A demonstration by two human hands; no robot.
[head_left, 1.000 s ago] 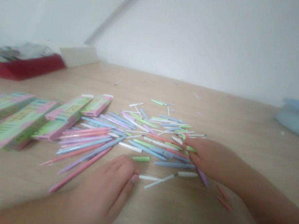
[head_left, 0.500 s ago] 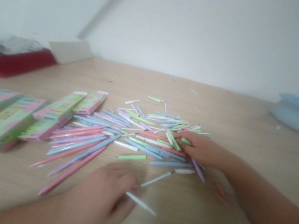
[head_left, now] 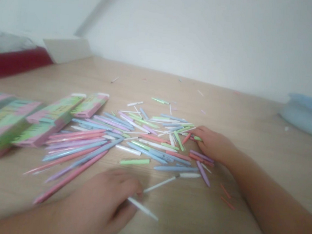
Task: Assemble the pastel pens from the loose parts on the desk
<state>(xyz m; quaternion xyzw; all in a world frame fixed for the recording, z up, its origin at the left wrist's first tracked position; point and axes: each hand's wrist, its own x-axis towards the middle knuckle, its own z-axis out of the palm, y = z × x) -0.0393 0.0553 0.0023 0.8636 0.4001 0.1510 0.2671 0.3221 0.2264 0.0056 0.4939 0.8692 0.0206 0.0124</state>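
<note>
Near the front of the table, my left hand (head_left: 117,197) is closed around a slim white pen (head_left: 143,208); its tapered end points down to the right, and the rest is hidden in the hand. At the right side of a spread of pens, my right hand (head_left: 214,143) has its fingers curled on a short green pen piece (head_left: 198,138). A red pen piece (head_left: 186,138) lies by those fingertips. Between the hands lie a white pen with a grey joint (head_left: 161,184), a green pen piece (head_left: 134,162) and a purple one (head_left: 203,174). Blur softens the details.
Longer pink, blue and purple pens (head_left: 71,177) fan out on the left. Beyond them stand several green-and-pink printed boxes (head_left: 56,109). A red box (head_left: 17,61) with a pale flap is at the back left, and a light blue object (head_left: 307,114) at the far right.
My right hand has moved slightly away from me with the green piece, uncovering red and purple pieces beside it. My left hand keeps the white pen. The whole view has shifted a little.
</note>
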